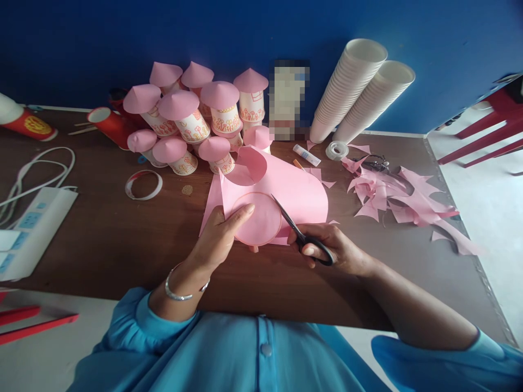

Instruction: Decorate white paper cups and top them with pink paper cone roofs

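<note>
My left hand (223, 231) grips a sheet of pink paper (302, 190) by its near left part, thumb on top and fingertips below. A circle is drawn on the paper beside my thumb, and a rounded piece is cut out of the far edge. In my right hand (333, 247) are black-handled scissors (300, 231), their blades pointing up and left at the circle's right edge. The blades look closed or nearly so. Under the held paper, part of another pink piece shows at the left.
Paper cups with pink cone tops (186, 122) stand behind the paper. Two stacks of white cups (349, 90) lean against the blue wall. Pink scraps (402, 196), a tape roll (337, 150) and a glue stick (307, 155) lie right; a power strip (44, 223) sits left.
</note>
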`<state>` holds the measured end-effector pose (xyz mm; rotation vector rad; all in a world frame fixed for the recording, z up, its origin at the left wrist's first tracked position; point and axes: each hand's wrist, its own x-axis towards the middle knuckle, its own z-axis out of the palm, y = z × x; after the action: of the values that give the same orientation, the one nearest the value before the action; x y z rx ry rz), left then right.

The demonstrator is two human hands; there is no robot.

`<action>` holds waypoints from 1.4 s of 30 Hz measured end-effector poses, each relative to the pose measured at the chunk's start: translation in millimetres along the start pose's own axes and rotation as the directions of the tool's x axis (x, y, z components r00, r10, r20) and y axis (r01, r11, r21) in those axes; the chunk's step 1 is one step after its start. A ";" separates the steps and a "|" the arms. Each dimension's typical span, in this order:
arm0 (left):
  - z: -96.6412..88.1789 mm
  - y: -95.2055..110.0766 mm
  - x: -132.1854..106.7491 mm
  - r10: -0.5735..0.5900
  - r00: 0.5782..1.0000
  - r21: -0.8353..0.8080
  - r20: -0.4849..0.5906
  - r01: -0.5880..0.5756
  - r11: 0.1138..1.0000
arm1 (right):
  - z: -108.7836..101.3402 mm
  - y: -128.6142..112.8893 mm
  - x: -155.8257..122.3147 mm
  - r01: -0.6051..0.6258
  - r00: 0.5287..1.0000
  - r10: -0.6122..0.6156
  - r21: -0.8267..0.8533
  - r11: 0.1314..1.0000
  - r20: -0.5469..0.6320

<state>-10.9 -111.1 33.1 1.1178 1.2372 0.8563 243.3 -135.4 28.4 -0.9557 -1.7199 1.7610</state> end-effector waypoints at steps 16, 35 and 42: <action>-9.8 6.8 0.9 -0.039 0.999 -0.004 0.009 0.039 0.999 | -1.5 1.7 0.0 -0.039 0.999 0.039 0.022 0.999 0.028; -13.7 13.3 2.1 0.043 0.995 0.081 -0.093 -0.036 0.996 | -0.5 5.2 -2.8 -0.016 0.999 0.015 0.028 0.999 0.030; -14.9 13.0 3.2 0.101 0.994 0.085 -0.045 -0.097 0.992 | 3.3 5.3 -2.9 -0.048 0.999 0.048 0.043 0.998 0.013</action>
<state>-24.1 -102.0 45.2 1.2398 1.2762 0.9185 243.3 -140.1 23.4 -0.9767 -1.6719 1.8312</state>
